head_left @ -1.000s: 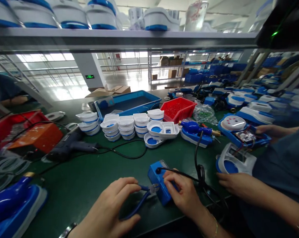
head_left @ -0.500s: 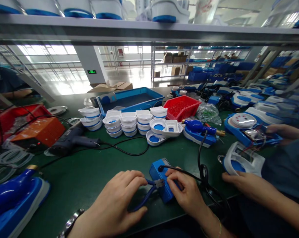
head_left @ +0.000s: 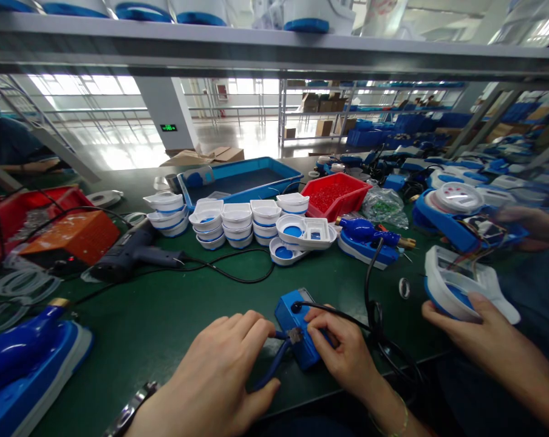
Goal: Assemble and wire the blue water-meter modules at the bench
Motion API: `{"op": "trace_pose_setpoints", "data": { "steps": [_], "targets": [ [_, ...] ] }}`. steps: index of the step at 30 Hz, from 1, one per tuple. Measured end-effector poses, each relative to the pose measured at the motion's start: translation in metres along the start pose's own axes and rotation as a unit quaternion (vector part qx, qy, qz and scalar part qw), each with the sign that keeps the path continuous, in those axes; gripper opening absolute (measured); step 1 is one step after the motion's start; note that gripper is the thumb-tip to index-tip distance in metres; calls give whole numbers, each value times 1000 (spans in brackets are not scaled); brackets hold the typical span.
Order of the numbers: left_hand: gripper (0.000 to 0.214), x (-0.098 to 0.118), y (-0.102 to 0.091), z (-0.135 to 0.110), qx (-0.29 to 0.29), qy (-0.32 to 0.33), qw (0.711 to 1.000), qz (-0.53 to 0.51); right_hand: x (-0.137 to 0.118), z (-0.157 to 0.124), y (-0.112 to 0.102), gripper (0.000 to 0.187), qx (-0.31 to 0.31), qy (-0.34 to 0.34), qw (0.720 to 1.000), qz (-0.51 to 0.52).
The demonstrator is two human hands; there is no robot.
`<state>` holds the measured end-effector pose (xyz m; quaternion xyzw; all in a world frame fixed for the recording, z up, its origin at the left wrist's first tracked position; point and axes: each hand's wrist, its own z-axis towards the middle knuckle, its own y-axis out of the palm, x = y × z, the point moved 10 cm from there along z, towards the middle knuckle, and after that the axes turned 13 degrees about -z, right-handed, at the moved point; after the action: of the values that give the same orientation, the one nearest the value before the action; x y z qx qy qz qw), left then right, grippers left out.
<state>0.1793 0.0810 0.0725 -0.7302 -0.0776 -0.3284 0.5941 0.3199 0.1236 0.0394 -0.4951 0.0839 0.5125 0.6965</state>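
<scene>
My left hand is wrapped round the handles of a pair of blue-handled pliers. The metal jaws reach the face of a small blue box, which has a black cable coming out of its upper end. At the right side of that box is my right hand, its thumb and forefinger pinched together. Whatever lies between those fingertips is too small to make out. The box rests on the green tabletop near its front edge.
Stacked white-and-blue housings stand ahead, before a blue tray and a red bin. A heat gun and an orange box lie left. At right, a co-worker's hands hold a white housing and a wired blue unit.
My left hand and the pliers have shifted slightly right, with the handles closer together. The co-worker has lifted and tilted the white housing to the right.
</scene>
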Motion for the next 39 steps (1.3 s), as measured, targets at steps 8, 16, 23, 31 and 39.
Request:
{"op": "trace_pose_setpoints", "data": {
  "steps": [8,16,23,31,39],
  "targets": [
    [27,5,2,-3,27,-1,999,21,4,6,2,18,-16,36,999,-24],
    [22,2,2,-6,25,-16,1000,5,-2,6,1,19,-4,9,999,-39],
    [22,8,2,-2,24,36,999,32,-1,6,1,19,-7,10,999,-33],
    [17,16,9,-11,89,11,993,76,-2,5,0,18,-11,8,1000,-26],
    [14,18,9,-7,46,34,996,68,-2,4,1,17,-11,1,1000,-24]
  ]
}}
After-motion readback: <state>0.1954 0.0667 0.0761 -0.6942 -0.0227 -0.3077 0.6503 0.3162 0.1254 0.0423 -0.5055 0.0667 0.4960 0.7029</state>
